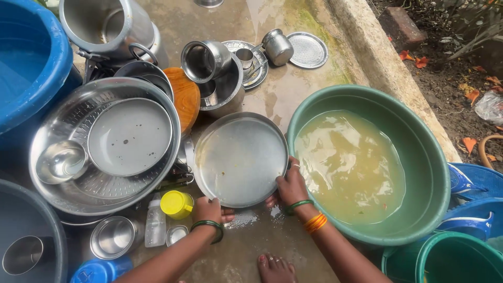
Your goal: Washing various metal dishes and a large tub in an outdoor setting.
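A round steel plate (pixel 240 157) is tilted up from the wet concrete floor in the middle of the head view. My left hand (pixel 208 210) grips its lower left rim, and my right hand (pixel 291 185) grips its lower right rim. Both wrists wear bangles. Right of the plate stands a large green basin (pixel 427 173) of murky yellowish water. A small yellow-capped bottle (pixel 176 204) lies beside my left hand.
A big steel colander-like bowl (pixel 52 131) at left holds a flat plate (pixel 129 136) and a small bowl (pixel 61 161). Steel pots (pixel 205 61), cups and a lid (pixel 307 50) sit behind. Blue tubs (pixel 26 63) at left, blue and green buckets at right. My bare toes (pixel 275 267) below.
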